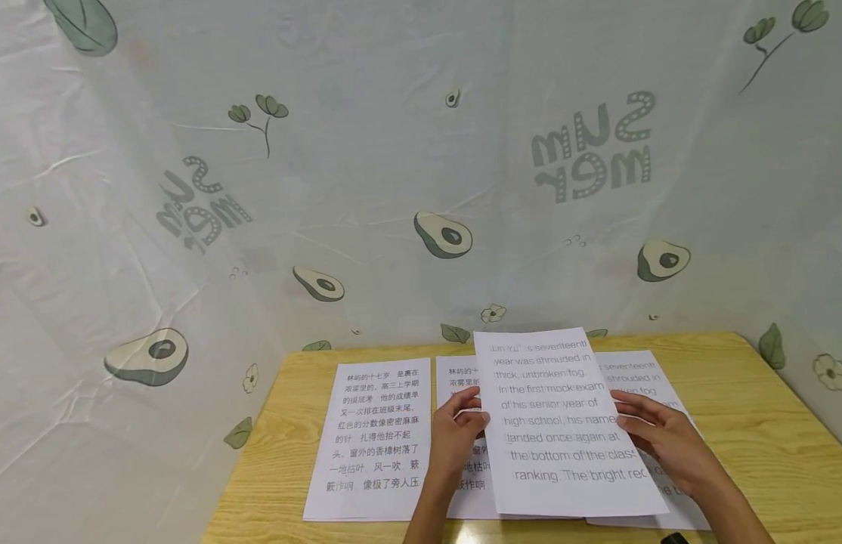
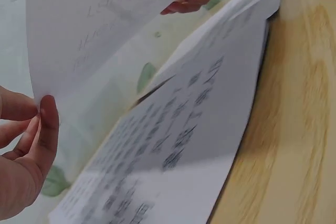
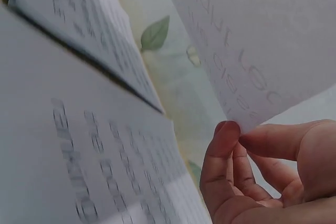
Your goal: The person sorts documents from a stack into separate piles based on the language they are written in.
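Held up above the table is a sheet of paper (image 1: 557, 419) printed with English text. At its left edge my left hand (image 1: 453, 431) pinches it between thumb and fingers, also seen in the left wrist view. On the opposite edge my right hand (image 1: 666, 438) pinches it likewise; the right wrist view shows thumb and index fingertip meeting at the paper. Beneath it lies a middle stack of Chinese-text paper (image 1: 470, 499), partly hidden. An English-text stack (image 1: 682, 502) lies under my right hand, partly covered by the raised sheet.
To the left lies another stack of Chinese-text paper (image 1: 369, 446). All of it rests on a wooden table (image 1: 754, 423). A white curtain (image 1: 366, 189) with avocado prints hangs behind and at the left. A small black object (image 1: 675, 538) shows at the bottom edge.
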`<state>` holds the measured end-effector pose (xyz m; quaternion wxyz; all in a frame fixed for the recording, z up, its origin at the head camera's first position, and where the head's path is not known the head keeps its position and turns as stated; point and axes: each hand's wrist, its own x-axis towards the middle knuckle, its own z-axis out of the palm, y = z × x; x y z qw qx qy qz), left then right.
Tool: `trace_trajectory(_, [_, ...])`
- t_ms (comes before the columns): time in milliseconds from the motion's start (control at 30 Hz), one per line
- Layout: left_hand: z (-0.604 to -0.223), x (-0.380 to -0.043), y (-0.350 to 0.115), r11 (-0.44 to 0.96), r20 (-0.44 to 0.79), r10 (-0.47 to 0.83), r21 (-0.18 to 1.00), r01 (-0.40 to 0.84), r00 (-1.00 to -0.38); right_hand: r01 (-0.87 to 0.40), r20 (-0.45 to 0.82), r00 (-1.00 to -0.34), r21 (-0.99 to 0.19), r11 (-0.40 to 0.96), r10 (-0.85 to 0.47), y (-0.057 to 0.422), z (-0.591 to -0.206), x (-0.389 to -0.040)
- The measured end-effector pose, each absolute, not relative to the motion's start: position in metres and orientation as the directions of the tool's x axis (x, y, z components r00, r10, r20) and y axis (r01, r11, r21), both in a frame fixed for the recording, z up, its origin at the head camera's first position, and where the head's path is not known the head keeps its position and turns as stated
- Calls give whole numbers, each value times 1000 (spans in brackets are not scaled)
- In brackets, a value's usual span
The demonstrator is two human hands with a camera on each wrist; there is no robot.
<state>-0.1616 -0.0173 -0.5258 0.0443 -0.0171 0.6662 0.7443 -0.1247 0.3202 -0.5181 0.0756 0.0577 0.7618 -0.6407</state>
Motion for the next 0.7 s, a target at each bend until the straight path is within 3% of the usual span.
trace_trajectory(700, [-536,-152,62,-107,-92,23,990,-94,-995,264,-269,-963,-951,159,-13,399,-528,-117])
